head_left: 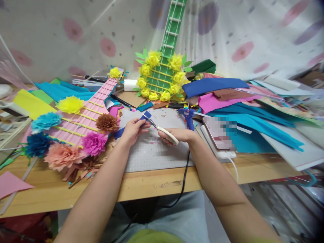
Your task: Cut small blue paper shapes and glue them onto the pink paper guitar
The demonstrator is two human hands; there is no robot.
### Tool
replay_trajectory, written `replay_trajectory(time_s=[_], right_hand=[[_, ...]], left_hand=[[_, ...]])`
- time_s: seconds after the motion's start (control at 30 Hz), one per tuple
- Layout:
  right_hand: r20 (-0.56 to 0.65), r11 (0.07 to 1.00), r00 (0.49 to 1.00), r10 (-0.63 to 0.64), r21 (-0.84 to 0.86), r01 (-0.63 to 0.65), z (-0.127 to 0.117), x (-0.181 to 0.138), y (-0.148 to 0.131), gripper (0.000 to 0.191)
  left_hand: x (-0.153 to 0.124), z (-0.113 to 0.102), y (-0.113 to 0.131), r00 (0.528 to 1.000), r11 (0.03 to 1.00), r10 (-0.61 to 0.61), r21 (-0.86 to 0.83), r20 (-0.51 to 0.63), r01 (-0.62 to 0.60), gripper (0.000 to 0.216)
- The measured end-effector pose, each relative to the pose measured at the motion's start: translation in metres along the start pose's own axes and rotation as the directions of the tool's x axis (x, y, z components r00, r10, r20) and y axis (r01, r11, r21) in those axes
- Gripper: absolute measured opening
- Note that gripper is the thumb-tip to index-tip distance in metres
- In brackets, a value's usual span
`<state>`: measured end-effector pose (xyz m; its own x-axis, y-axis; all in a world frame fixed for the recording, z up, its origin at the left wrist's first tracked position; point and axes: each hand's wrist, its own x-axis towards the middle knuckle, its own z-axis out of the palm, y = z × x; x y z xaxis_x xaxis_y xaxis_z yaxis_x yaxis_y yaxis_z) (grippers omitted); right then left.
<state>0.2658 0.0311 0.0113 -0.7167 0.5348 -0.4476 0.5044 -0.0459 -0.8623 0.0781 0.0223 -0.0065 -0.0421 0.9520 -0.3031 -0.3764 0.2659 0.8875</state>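
My left hand (134, 131) pinches a small piece of dark blue crepe paper (146, 115) over the cutting mat. In my right hand (177, 135) is a pair of scissors with white handles (169, 134). The scissor blades (150, 119) point up and left and cross the blue paper near my left fingertips. Whether the blades have cut into it I cannot tell. Beneath both hands lies the pale grey cutting mat (157, 162). Another dark blue paper strip (118, 133) rests beside my left wrist.
Left lies a pink paper guitar (73, 130) with crepe flowers. A green guitar (163, 76) ringed with yellow flowers stands behind. A blue glue gun (187, 117) is right of the scissors, near a phone (217, 133). Crepe sheets (243, 119) pile up right; a black cable (185, 179) crosses the table edge.
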Motion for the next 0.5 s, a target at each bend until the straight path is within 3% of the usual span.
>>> replay_trajectory(time_s=[0.5], right_hand=[[-0.037, 0.989, 0.999, 0.014, 0.148, -0.008, 0.0014, 0.0075, 0.0011, 0.044]], left_hand=[[0.0032, -0.0030, -0.0029, 0.999, 0.999, -0.049, 0.004, 0.008, 0.049, 0.011]])
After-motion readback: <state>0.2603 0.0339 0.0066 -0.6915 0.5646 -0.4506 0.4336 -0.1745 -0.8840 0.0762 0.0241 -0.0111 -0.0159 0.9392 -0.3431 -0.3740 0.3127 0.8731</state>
